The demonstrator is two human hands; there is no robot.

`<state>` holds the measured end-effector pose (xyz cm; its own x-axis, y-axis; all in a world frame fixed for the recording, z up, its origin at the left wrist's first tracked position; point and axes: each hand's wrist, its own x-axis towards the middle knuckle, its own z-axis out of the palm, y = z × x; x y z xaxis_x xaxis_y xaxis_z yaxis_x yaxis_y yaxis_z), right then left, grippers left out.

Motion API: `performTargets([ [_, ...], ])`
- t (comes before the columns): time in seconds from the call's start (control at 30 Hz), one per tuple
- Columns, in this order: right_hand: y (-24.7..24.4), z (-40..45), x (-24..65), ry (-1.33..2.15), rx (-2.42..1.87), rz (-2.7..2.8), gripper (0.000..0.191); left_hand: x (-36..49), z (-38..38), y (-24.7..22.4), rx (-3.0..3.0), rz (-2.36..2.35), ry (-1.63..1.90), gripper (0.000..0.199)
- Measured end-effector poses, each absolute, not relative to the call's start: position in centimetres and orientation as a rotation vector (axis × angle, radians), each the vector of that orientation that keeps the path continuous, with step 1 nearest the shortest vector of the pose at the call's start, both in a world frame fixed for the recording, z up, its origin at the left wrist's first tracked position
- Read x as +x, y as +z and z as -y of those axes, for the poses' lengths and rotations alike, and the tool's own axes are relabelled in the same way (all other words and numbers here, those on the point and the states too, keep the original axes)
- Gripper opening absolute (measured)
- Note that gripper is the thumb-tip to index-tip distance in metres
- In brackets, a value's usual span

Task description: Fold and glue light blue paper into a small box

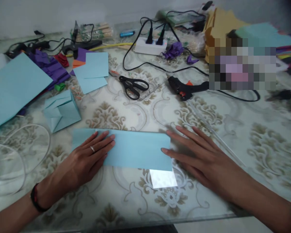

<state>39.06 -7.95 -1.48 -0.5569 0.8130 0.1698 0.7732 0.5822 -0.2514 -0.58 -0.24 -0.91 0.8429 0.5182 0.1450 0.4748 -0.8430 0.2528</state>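
A long light-blue paper strip (138, 150) lies flat on the patterned table near me. Across its left part my left hand (92, 155) rests with outstretched fingers, pressing it down. My right hand (196, 152) is at the strip's right end, fingers spread, thumb and index tips at its edge. Behind the strip's left end sits a folded light-blue paper piece (63, 111). Black-handled scissors (133, 86) lie farther back in the middle, and a black glue gun (185, 86) lies to their right with a clear glue stick (215, 132) trailing toward me.
Light-blue sheets (16, 87) and purple folded paper (47, 66) cover the left side. Clear rings (24, 174) lie at the near left. A white power strip (150, 46) with black cords stands at the back. Yellow paper (220, 26) is piled at the back right.
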Motion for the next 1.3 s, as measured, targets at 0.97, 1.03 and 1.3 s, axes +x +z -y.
performTargets([
  [0.97,1.4,6.0,37.2,0.051,-1.11,2.739,0.036,-0.4,1.6,-0.2,2.996,-0.953,0.53,0.022],
  [1.03,1.7,6.2,36.6,0.07,-1.145,2.742,0.033,-0.3,1.4,-0.3,3.0,-0.925,0.543,0.02],
  [1.3,2.5,6.3,35.9,0.258,-1.215,2.761,0.03,1.2,1.2,0.8,3.135,-0.726,0.303,0.055],
])
